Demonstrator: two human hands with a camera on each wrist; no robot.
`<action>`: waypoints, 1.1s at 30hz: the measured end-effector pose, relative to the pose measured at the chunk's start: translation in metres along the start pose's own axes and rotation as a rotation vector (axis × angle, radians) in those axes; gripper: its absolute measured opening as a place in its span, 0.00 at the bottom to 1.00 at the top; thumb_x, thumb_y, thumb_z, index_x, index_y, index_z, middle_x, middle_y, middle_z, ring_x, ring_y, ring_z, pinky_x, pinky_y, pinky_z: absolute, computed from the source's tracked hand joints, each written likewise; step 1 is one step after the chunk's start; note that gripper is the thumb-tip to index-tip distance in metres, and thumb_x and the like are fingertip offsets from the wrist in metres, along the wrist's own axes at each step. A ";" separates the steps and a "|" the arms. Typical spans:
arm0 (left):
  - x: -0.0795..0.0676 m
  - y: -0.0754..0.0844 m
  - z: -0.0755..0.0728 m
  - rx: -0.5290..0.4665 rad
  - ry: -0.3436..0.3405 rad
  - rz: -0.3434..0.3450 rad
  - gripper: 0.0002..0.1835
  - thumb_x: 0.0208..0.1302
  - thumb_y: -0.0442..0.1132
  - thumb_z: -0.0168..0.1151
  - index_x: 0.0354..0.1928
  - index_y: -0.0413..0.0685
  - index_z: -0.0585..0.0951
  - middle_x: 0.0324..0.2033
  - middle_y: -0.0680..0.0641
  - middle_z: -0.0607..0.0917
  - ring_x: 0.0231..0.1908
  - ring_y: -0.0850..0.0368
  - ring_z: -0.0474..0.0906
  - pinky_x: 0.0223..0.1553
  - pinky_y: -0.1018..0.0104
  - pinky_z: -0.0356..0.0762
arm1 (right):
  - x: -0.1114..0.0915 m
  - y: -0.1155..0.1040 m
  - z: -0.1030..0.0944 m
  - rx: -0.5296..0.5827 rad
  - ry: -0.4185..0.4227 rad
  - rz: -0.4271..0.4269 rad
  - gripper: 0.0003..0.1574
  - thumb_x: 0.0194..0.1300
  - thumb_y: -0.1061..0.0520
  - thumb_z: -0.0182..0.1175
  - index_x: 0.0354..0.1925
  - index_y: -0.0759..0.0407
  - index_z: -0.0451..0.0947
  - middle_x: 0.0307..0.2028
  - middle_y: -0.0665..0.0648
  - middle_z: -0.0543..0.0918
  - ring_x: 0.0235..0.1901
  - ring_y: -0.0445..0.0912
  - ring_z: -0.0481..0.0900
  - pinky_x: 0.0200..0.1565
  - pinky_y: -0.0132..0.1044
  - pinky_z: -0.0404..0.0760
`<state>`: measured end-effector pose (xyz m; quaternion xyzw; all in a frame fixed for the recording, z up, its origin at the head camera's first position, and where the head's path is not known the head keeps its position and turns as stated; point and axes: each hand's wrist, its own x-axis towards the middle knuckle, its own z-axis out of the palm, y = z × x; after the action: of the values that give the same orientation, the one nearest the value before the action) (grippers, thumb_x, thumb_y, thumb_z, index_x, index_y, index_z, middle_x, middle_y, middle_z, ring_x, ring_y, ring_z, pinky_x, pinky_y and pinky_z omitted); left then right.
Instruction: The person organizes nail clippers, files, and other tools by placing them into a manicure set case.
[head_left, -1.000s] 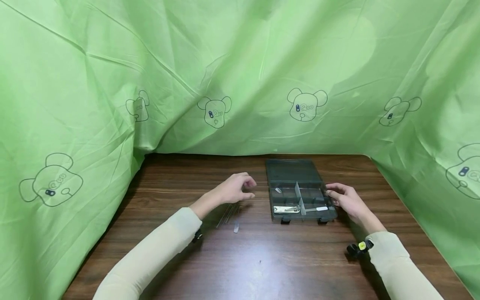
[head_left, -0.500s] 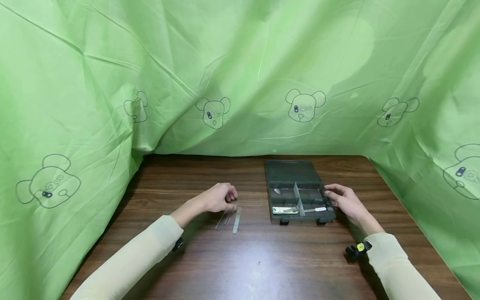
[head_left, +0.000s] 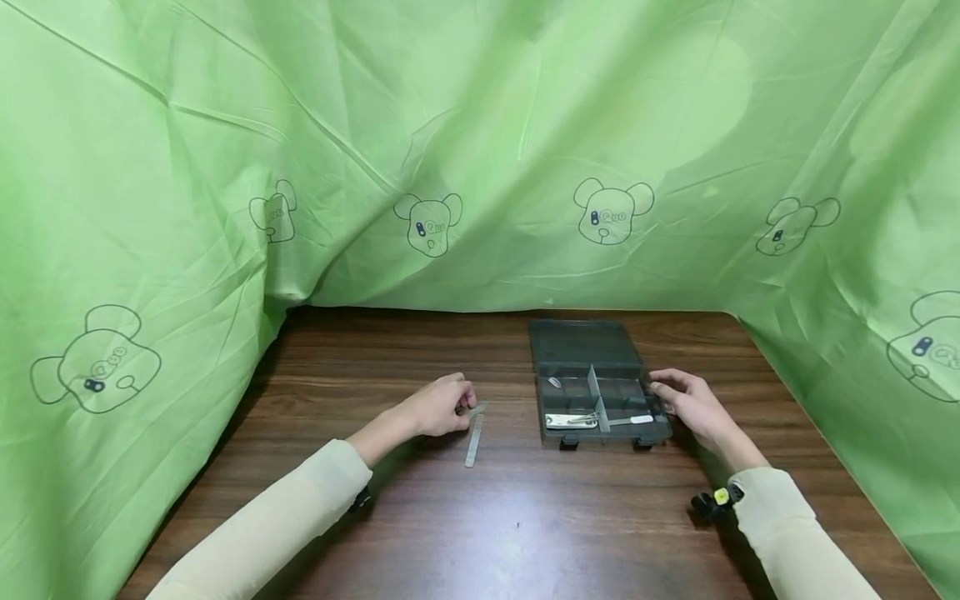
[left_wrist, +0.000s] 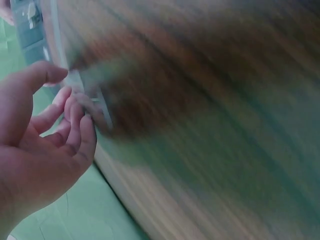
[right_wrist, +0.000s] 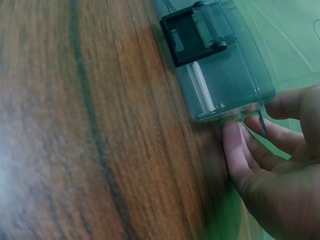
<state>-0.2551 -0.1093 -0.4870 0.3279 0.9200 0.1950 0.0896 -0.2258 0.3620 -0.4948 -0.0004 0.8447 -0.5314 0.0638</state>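
My left hand (head_left: 438,407) pinches a thin, flat silvery tool (head_left: 478,408) between thumb and fingers, low over the table; most of it is hidden by the hand. Just in front of those fingers lies a narrow grey metal strip (head_left: 473,443), like a nail file, flat on the wood. The fingers of my right hand (head_left: 693,407) hold the right side of an open, smoky plastic compartment box (head_left: 596,375). A nail clipper (head_left: 570,421) sits in its front left compartment, and a white-ended slim tool (head_left: 640,419) in the front right one.
A small clear piece (head_left: 554,382) lies in the back left compartment. The box lid (head_left: 581,342) lies folded back, and two black latches (head_left: 569,444) stick out at the front. Green curtain (head_left: 517,250) hangs around the table (head_left: 420,525).
My left hand came left and down to the thin tools on the table. It has picked up the silvery ones beside the grey strip, which stays. My right hand has stayed on the box.
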 end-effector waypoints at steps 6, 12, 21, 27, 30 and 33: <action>0.007 0.002 0.004 0.031 0.038 0.024 0.11 0.62 0.38 0.73 0.45 0.48 0.84 0.43 0.51 0.81 0.45 0.56 0.75 0.49 0.60 0.78 | -0.001 -0.005 0.001 0.011 -0.003 0.008 0.28 0.84 0.60 0.51 0.72 0.77 0.65 0.63 0.78 0.74 0.47 0.44 0.78 0.42 0.34 0.82; 0.014 -0.003 0.005 0.015 0.059 0.066 0.09 0.63 0.34 0.72 0.42 0.48 0.81 0.39 0.53 0.82 0.42 0.58 0.78 0.47 0.62 0.79 | 0.005 0.007 0.001 0.001 0.005 -0.002 0.29 0.85 0.57 0.50 0.72 0.76 0.65 0.64 0.76 0.74 0.45 0.41 0.77 0.42 0.33 0.82; 0.031 0.006 0.005 -0.028 0.114 0.118 0.05 0.70 0.32 0.68 0.45 0.47 0.84 0.38 0.55 0.85 0.41 0.60 0.83 0.45 0.66 0.82 | 0.000 -0.001 0.001 0.010 -0.001 0.006 0.28 0.84 0.59 0.50 0.72 0.77 0.65 0.63 0.78 0.75 0.47 0.43 0.78 0.42 0.34 0.82; 0.060 0.033 -0.001 -0.074 0.153 0.162 0.04 0.72 0.33 0.67 0.45 0.48 0.85 0.38 0.55 0.85 0.40 0.64 0.81 0.45 0.72 0.81 | -0.004 -0.011 0.002 0.012 -0.008 0.011 0.27 0.83 0.61 0.51 0.71 0.78 0.65 0.63 0.80 0.74 0.51 0.47 0.79 0.45 0.34 0.83; 0.077 0.049 -0.005 -0.111 0.170 0.176 0.03 0.72 0.34 0.68 0.44 0.49 0.86 0.37 0.55 0.85 0.39 0.64 0.81 0.44 0.75 0.81 | 0.000 -0.001 0.001 -0.008 0.002 0.002 0.28 0.84 0.59 0.51 0.71 0.77 0.65 0.64 0.79 0.75 0.51 0.45 0.79 0.45 0.34 0.82; 0.094 0.065 -0.006 -0.140 0.176 0.188 0.03 0.72 0.34 0.69 0.43 0.49 0.86 0.36 0.55 0.85 0.38 0.65 0.81 0.43 0.77 0.80 | 0.003 0.006 0.001 -0.028 0.010 -0.007 0.29 0.85 0.56 0.51 0.72 0.74 0.66 0.65 0.77 0.75 0.52 0.42 0.78 0.46 0.33 0.82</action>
<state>-0.2924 -0.0051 -0.4578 0.3872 0.8736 0.2945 0.0126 -0.2281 0.3637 -0.5009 -0.0018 0.8523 -0.5199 0.0578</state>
